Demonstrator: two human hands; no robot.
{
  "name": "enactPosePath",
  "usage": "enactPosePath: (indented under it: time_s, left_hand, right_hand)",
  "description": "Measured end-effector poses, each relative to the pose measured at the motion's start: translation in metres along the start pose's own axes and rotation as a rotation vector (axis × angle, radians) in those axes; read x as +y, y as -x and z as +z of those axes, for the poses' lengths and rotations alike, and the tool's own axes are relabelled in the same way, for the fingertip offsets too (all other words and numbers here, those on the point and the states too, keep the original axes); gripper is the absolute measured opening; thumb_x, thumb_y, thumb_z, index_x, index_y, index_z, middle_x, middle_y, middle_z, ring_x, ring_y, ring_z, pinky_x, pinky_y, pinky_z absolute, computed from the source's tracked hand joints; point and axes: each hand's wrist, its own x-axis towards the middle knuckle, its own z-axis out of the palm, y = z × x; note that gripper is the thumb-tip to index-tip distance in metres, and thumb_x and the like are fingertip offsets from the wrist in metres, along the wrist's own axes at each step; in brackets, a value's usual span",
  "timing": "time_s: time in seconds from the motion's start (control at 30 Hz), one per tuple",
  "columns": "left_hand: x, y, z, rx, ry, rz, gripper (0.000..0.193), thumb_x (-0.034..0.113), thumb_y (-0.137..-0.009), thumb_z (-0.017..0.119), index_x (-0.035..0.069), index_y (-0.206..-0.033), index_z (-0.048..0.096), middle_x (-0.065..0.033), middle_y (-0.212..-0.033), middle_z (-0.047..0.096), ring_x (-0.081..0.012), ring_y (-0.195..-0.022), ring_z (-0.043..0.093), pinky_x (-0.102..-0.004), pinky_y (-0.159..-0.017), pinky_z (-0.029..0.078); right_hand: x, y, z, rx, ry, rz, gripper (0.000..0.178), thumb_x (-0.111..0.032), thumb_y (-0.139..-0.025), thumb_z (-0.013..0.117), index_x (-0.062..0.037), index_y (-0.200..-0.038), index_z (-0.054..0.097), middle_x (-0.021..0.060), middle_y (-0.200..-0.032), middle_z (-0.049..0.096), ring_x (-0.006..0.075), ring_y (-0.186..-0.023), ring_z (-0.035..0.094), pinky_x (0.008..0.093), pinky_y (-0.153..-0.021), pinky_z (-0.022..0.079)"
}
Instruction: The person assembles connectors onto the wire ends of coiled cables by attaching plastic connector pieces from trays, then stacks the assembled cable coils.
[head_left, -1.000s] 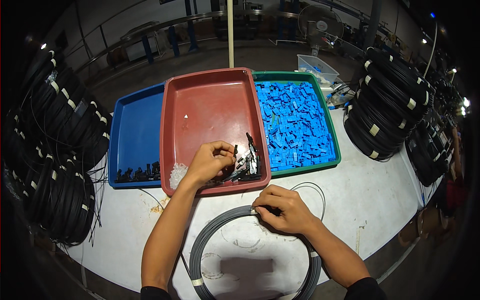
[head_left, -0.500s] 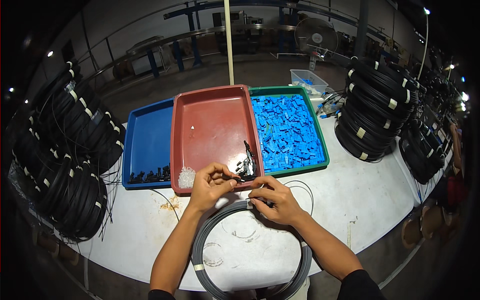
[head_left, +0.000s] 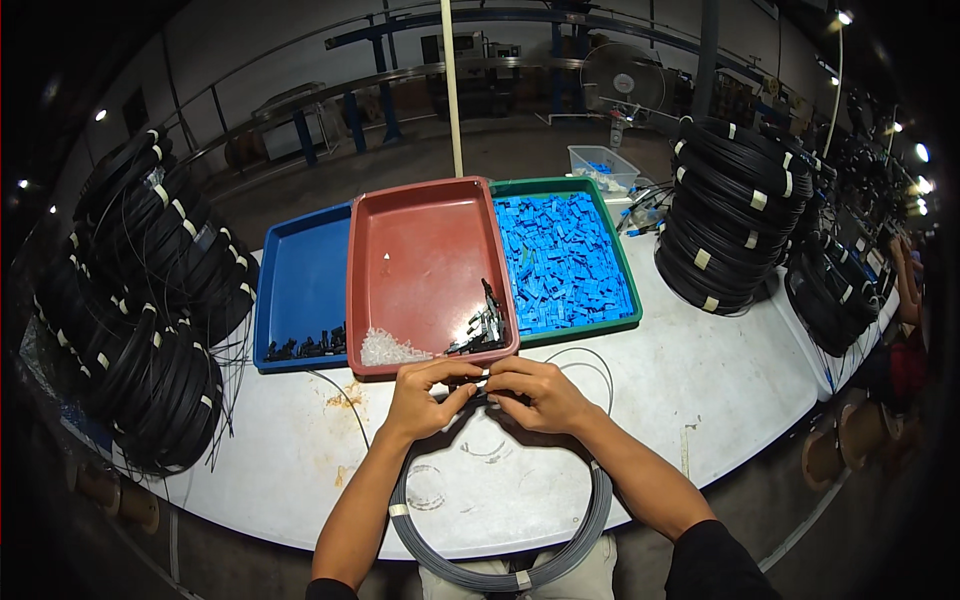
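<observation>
My left hand (head_left: 425, 398) and my right hand (head_left: 540, 394) meet just in front of the red tray, fingertips nearly touching. A small black connector part (head_left: 462, 382) is pinched between the left thumb and fingers. The right fingers close on a thin cable end, mostly hidden by the fingers, against that part. Below the hands lies a coil of dark grey cable (head_left: 598, 510), bound with pale tape, its front overhanging the table edge near my lap. The red tray (head_left: 425, 230) holds small clear pieces (head_left: 390, 348) and black connector parts (head_left: 484, 325) along its near side.
A blue tray (head_left: 300, 270) with black parts stands left, and a green tray (head_left: 627, 290) full of blue clips stands right. Stacked black cable coils (head_left: 165, 400) rise at the left; another stack (head_left: 735, 215) rises at the right. A clear bin (head_left: 605, 165) sits behind on the white table (head_left: 680, 400).
My right hand has moved up and left to meet the left hand, bringing what each holds together. The head view has shifted slightly; the coil sits lower, nearer my lap.
</observation>
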Motion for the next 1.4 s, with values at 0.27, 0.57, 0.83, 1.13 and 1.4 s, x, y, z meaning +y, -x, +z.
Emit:
enactPosePath:
  time_s: [0.27, 0.57, 0.83, 1.13, 1.4]
  left_hand:
    - [0.004, 0.004, 0.0, -0.004, -0.07, 0.074, 0.025, 0.002, -0.082, 0.076, 0.002, -0.106, 0.075, -0.0131, -0.095, 0.076, -0.0193, -0.077, 0.072, -0.0292, -0.068, 0.057]
    - [-0.003, 0.004, 0.0, -0.04, 0.017, 0.048, 0.029, -0.001, -0.085, 0.07, -0.001, -0.114, 0.071, -0.0141, -0.105, 0.072, -0.0184, -0.08, 0.071, -0.0279, -0.069, 0.058]
    - [-0.007, 0.006, 0.002, -0.002, 0.161, -0.019, 0.03, -0.002, -0.085, 0.071, 0.001, -0.115, 0.068, -0.0132, -0.103, 0.073, -0.0153, -0.084, 0.071, -0.0283, -0.071, 0.058]
    - [-0.002, 0.005, 0.0, 0.055, 0.021, 0.001, 0.052, -0.003, -0.08, 0.073, 0.004, -0.129, 0.057, -0.0083, -0.095, 0.072, -0.011, -0.085, 0.067, -0.0249, -0.076, 0.053]
    - [-0.002, 0.006, 0.0, 0.04, -0.008, 0.02, 0.053, -0.002, -0.078, 0.074, 0.005, -0.128, 0.057, -0.0053, -0.089, 0.071, -0.0062, -0.075, 0.062, -0.0212, -0.07, 0.051]
  right_hand:
    - [0.0, -0.002, 0.003, 0.005, -0.006, -0.016, 0.018, -0.001, -0.08, 0.072, 0.0014, -0.098, 0.07, 0.0137, -0.101, 0.068, 0.0316, -0.087, 0.069, 0.0374, -0.077, 0.056]
    - [0.003, 0.001, 0.003, -0.017, -0.028, 0.047, 0.023, 0.001, -0.08, 0.073, -0.0012, -0.103, 0.073, 0.0126, -0.101, 0.069, 0.0294, -0.086, 0.07, 0.0361, -0.075, 0.057]
    - [0.002, 0.001, 0.002, -0.013, -0.02, 0.039, 0.022, 0.002, -0.078, 0.073, -0.0017, -0.1, 0.074, 0.0112, -0.098, 0.069, 0.0254, -0.081, 0.07, 0.0333, -0.071, 0.057]
    - [0.005, -0.002, 0.004, 0.145, 0.027, 0.021, 0.021, 0.003, -0.077, 0.073, -0.0022, -0.097, 0.074, 0.0087, -0.094, 0.069, 0.0149, -0.069, 0.064, 0.0252, -0.057, 0.05]
    - [0.003, 0.0, 0.004, 0.106, 0.031, 0.083, 0.018, -0.004, -0.079, 0.074, -0.0018, -0.098, 0.073, 0.0106, -0.097, 0.069, 0.0254, -0.083, 0.07, 0.0344, -0.073, 0.057]
